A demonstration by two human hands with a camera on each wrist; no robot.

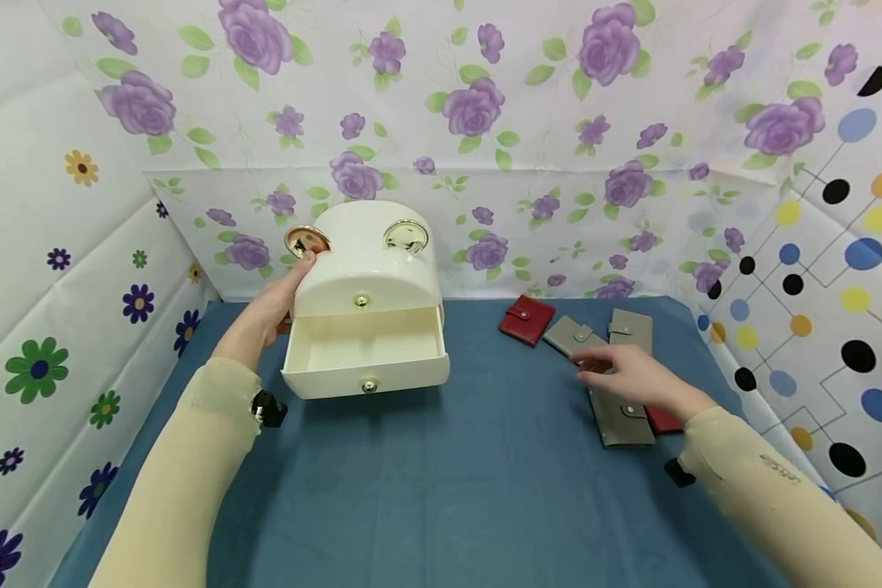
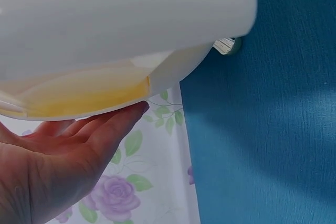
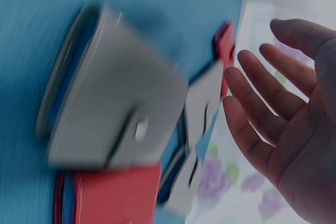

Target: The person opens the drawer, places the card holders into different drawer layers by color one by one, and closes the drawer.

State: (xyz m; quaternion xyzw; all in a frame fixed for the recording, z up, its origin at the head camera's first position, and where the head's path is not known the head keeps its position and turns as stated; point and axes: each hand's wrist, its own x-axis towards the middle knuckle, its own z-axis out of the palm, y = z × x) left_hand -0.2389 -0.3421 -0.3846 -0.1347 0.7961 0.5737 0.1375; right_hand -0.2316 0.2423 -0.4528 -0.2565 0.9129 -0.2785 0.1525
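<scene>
A cream-white cabinet (image 1: 371, 273) with two round gold eye-like pieces stands at the back left, its lower drawer (image 1: 404, 374) pulled out and bare inside. My left hand (image 1: 265, 310) rests against the cabinet's left side, thumb near one gold piece; in the left wrist view its fingers (image 2: 113, 129) lie straight along the wall. My right hand (image 1: 632, 371) hovers over several wallets with loosely spread fingers and holds nothing. Beneath and around it lie a small grey wallet (image 1: 567, 333), another grey wallet (image 1: 632, 325), a larger grey wallet (image 3: 126, 93) and a red wallet (image 3: 118, 195).
Another red wallet (image 1: 527, 319) lies by the back edge, left of the grey ones. Blue cloth (image 1: 426, 490) covers the table. A rose-patterned sheet (image 1: 426, 98) hangs behind, with patterned sheets on both sides.
</scene>
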